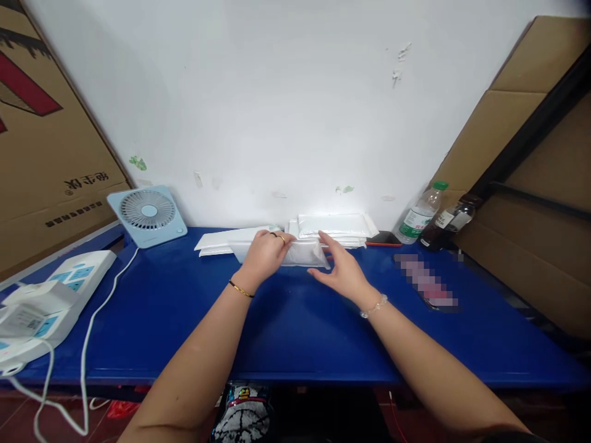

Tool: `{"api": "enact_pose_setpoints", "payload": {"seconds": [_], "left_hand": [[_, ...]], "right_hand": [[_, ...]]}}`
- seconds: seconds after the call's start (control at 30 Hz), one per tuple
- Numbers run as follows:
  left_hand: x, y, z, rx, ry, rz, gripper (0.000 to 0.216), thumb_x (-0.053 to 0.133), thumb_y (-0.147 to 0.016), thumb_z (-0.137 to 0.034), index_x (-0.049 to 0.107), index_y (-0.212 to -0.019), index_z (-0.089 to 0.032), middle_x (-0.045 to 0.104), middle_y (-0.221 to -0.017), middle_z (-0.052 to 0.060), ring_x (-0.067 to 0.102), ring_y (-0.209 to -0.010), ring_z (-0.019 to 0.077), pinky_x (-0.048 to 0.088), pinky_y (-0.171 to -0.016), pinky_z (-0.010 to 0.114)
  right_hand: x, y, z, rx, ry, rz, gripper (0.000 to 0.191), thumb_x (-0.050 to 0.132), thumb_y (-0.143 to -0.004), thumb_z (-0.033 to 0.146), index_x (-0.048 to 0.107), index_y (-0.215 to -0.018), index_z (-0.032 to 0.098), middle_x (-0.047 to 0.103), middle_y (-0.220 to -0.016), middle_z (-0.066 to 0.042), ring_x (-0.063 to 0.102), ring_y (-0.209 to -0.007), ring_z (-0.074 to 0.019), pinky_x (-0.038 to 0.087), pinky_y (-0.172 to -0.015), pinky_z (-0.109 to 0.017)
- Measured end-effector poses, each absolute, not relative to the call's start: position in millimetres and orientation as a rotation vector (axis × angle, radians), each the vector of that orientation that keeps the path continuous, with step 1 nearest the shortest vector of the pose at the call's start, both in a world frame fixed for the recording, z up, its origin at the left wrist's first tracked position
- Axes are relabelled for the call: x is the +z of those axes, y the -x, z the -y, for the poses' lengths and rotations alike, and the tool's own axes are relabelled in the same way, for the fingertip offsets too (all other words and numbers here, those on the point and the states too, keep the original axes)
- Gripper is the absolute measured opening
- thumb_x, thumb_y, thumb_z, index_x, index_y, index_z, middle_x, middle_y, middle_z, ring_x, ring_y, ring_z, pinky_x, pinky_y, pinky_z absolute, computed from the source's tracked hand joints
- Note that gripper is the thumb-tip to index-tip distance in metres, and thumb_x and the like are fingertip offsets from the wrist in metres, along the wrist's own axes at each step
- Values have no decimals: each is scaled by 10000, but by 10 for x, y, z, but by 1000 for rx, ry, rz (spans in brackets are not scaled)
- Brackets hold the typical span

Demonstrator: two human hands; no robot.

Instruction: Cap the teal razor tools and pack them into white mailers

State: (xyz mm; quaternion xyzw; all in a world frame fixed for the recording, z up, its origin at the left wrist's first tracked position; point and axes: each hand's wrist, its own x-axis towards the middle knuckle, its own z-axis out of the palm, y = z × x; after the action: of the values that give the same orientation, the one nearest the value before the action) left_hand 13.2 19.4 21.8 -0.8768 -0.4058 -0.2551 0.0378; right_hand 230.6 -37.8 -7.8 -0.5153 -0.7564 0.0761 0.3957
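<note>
A pale, half-see-through plastic packet (303, 253) stands near the back of the blue table. My left hand (264, 258) pinches its top edge, thumb and fingers closed, and covers part of its left side. At the packet's right end, my right hand (342, 271) is open, thumb and fingers spread apart; whether a fingertip touches the packet I cannot tell. Behind the packet on the right lies a stack of flat white packets (335, 225). Other flat white packets (217, 241) lie behind it to the left.
A light blue fan (148, 215) and a white power strip (69, 307) with cables are on the left. On the right are a clear bottle (418, 215), a dark bottle (447, 223) and a blurred-out phone (427, 283). Cardboard (50, 141) stands at the left; a wall backs the table (295, 332).
</note>
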Motion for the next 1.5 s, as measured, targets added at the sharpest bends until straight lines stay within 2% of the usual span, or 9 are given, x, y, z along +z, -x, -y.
{"api": "enact_pose_setpoints", "payload": {"seconds": [0.13, 0.33, 0.47, 0.8, 0.93, 1.13, 1.3, 1.4, 1.5], "left_hand": [[184, -212, -54, -641, 2841, 1200, 326, 403, -923, -339, 591, -1166, -233, 682, -1048, 52, 618, -934, 204, 376, -904, 353], [294, -36, 23, 41, 3112, 1419, 1002, 669, -592, -660, 326, -1424, -220, 572, -1286, 90, 578, -1084, 281, 438, -813, 301], [182, -69, -48, 235, 3238, 1368, 1122, 667, -538, -695, 256, -1451, -187, 438, -1414, 127, 503, -1190, 294, 402, -927, 313], [327, -110, -154, 434, 3227, 1537, 599, 663, -584, -384, 527, -1142, -213, 640, -1030, 31, 604, -894, 221, 453, -677, 261], [445, -127, -133, 485, 3048, 1497, 543, 659, -572, -346, 538, -1085, -215, 655, -1000, 45, 613, -866, 236, 443, -636, 272], [626, -254, 3, 451, 2654, 1318, 517, 702, -563, -275, 561, -1057, -214, 681, -942, 84, 628, -843, 262, 424, -735, 343], [825, -499, 125, 507, 2535, 1178, 496, 755, -547, -180, 594, -1016, -186, 695, -884, 85, 632, -814, 243, 345, -851, 396], [913, -632, 168, 511, 2485, 1152, 492, 753, -550, -139, 606, -1017, -182, 702, -863, 79, 632, -807, 234, 302, -884, 402], [969, -699, 186, 504, 2473, 1124, 434, 739, -567, -128, 624, -982, -183, 704, -853, 77, 628, -821, 233, 277, -899, 401]], "right_hand": [[-145, -2357, 368, 223, 1259, 2004, 377, 442, -803, 108, 595, -1134, 202, 678, -967, -61, 638, -798, -188, 514, -738, -324], [-122, -2513, 406, 251, 881, 2187, 381, 379, -789, 5, 669, -931, 208, 692, -964, -50, 640, -929, -170, 519, -818, -314], [-120, -2531, 419, 115, 789, 2243, 400, 384, -785, -4, 682, -918, 228, 704, -940, -43, 642, -951, -177, 531, -831, -339], [-206, -2648, 356, 162, 904, 2314, 459, 401, -668, -40, 715, -875, 225, 724, -954, -23, 678, -901, -177, 543, -813, -315], [-224, -2680, 347, 287, 974, 2331, 491, 432, -675, -19, 690, -995, 249, 710, -1022, -12, 667, -940, -188, 522, -857, -333], [-270, -2809, 263, 614, 1051, 2209, 775, 480, -617, -12, 436, -1349, 241, 514, -1343, -73, 512, -1208, -237, 445, -985, -397], [-380, -2852, 187, 833, 1131, 2227, 952, 742, -648, 269, 250, -1463, 246, 319, -1495, -103, 327, -1351, -305, 280, -1106, -478], [-425, -2811, 180, 863, 1105, 2254, 1096, 819, -560, 394, 226, -1471, 257, 322, -1493, -103, 326, -1348, -319, 258, -1111, -486], [-445, -2752, 186, 816, 1075, 2253, 1071, 822, -557, 415, 265, -1457, 254, 387, -1452, -104, 388, -1304, -312, 287, -1090, -474]]}}
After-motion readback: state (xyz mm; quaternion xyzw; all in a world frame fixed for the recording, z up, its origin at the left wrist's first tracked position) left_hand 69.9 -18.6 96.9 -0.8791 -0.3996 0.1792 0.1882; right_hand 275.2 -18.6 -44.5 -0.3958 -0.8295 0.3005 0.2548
